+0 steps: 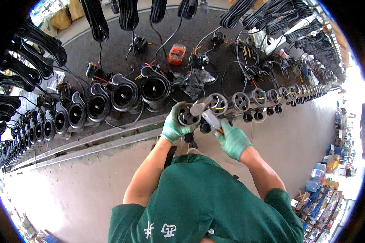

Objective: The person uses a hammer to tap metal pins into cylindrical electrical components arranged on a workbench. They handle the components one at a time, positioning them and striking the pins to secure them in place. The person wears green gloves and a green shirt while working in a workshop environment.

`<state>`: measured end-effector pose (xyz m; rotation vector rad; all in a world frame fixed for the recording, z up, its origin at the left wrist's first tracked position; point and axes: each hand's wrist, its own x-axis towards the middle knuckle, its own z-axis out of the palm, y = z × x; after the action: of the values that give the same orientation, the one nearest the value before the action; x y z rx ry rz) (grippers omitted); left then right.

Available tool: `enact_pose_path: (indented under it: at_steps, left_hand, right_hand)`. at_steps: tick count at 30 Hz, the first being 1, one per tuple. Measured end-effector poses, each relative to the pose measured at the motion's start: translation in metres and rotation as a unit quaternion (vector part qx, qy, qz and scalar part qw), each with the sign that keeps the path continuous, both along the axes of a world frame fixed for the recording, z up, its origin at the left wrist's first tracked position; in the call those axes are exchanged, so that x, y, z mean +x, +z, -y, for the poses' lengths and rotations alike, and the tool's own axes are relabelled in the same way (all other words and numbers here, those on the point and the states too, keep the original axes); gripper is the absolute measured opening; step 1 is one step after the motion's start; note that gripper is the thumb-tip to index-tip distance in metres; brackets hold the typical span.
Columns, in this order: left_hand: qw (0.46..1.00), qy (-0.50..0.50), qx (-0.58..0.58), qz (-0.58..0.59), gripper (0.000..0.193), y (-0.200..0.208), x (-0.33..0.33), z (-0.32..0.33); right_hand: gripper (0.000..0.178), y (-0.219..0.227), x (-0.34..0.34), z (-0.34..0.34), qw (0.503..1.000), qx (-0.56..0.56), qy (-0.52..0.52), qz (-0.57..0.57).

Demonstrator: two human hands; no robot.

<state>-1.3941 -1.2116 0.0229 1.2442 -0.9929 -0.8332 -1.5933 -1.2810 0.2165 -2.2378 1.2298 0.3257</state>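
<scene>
My left hand (175, 124), in a green glove, grips the side of a round black housing (186, 118) at the table's near edge. In my right hand (233, 141), gloved too, is a hammer (211, 120) with a pale handle and some orange near the grip. Its grey head reaches over the housing's upper right side; whether it touches cannot be made out. Just right of that housing is another round one (218, 103) with yellow and green wires inside.
Rows of snail-shaped black blower housings (123, 96) and round housings (259, 96) line the table edge. Wired motors (199, 61), a clear plastic bag (194, 83) and an orange-red container (177, 54) lie behind. Bundled black cables (95, 20) hang along the far side.
</scene>
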Motion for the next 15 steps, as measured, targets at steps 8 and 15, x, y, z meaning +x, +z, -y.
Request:
enact_pose_path:
  at_steps: [8, 15]
  left_hand:
    - [0.999, -0.004, -0.012, 0.044, 0.098, -0.009, -0.001, -0.003]
    - [0.999, 0.013, -0.030, 0.042, 0.101, -0.007, 0.006, 0.007]
  right_hand:
    - [0.037, -0.027, 0.004, -0.015, 0.999, 0.017, 0.014, -0.048]
    - [0.033, -0.002, -0.003, -0.006, 0.999, -0.047, 0.013, 0.013]
